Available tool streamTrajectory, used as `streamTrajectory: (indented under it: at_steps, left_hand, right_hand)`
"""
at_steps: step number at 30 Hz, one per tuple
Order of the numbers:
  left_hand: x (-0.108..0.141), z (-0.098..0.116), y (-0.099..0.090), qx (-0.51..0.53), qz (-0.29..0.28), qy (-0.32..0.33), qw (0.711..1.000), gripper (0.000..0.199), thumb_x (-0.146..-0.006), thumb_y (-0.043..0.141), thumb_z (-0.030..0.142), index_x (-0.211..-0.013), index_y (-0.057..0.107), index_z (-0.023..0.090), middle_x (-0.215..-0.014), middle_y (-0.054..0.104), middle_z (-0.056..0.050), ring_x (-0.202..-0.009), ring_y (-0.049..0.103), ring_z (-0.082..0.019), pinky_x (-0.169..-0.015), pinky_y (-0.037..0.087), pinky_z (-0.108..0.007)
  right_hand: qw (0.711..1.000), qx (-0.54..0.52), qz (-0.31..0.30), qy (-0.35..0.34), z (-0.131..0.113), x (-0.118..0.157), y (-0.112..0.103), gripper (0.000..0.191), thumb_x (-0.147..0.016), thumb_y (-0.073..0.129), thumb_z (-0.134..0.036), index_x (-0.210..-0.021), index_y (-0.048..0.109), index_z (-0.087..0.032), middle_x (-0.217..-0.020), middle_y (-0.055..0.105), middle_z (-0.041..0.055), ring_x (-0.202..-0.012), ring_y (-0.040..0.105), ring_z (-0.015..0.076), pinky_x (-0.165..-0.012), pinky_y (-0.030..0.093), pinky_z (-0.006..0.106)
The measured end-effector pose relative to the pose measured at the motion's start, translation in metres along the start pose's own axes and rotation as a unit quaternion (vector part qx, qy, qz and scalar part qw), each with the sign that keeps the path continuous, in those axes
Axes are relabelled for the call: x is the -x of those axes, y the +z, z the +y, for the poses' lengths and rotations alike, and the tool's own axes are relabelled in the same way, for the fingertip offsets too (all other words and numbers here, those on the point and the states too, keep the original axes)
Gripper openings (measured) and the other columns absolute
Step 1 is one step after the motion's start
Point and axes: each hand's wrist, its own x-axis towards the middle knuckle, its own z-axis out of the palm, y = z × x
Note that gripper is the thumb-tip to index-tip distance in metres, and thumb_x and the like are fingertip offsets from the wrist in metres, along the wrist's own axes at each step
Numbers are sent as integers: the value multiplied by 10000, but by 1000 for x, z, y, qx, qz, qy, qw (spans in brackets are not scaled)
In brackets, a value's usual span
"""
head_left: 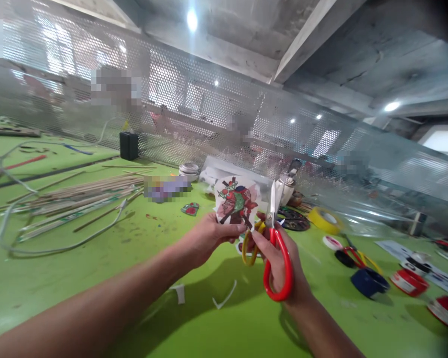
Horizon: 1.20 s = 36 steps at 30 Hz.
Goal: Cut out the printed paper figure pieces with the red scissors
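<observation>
My left hand (205, 241) is closed on the lower edge of a white paper cutout (239, 201) with a drawing in red, green and dark brown. My right hand (283, 253) is wrapped around a pair of scissors (272, 219) with one red and one yellow handle. The blades point up, to the right of the cutout and apart from it. Fingertips of the right hand come close to the cutout's lower right corner; whether they pinch it is unclear. Beneath the hands, another printed piece (242, 246) is partly hidden. White paper scraps (224, 297) lie on the green table (179, 323).
At left lie thin wooden sticks (85, 196) and a looped pale cable (7, 223). A small painted cutout (190, 209) lies ahead. To the right are yellow tape (325, 220), a blue roll (369, 283) and red jars (409, 282). A perforated screen (201, 114) stands behind.
</observation>
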Motion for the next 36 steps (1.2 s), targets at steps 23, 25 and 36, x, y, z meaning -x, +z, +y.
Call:
streamTrajectory:
  at_steps: [23,25,36]
  left_hand:
    - [1,5,9,65,41,-60,995,145,-734,737,109,-875,708,93,-875,746,-112,-723,690,-177,-751,561,-293]
    - [1,5,12,74,66,-49,994,175,-734,736,106,-908,710,97,-895,748,-108,-733,697,-183,-754,574,-299]
    - [-1,25,3,147,162,37,975,202,-735,745,127,-931,703,102,-875,750,-92,-708,700,-179,-717,594,-293]
  right_hand:
    - [994,-41,-75,73,-8,-2,-13,88,-821,658,-182,-891,604,-189,-680,567,-48,-560,530,104,-539,463,226]
    - [997,-40,-46,54,-7,-4,-13,184,-842,668,-240,-1013,608,-208,-698,566,-52,-584,542,108,-566,472,232]
    - [996,-19,-59,65,27,3,10,640,-714,663,-676,-1125,560,-197,-792,641,39,-690,598,191,-613,454,298]
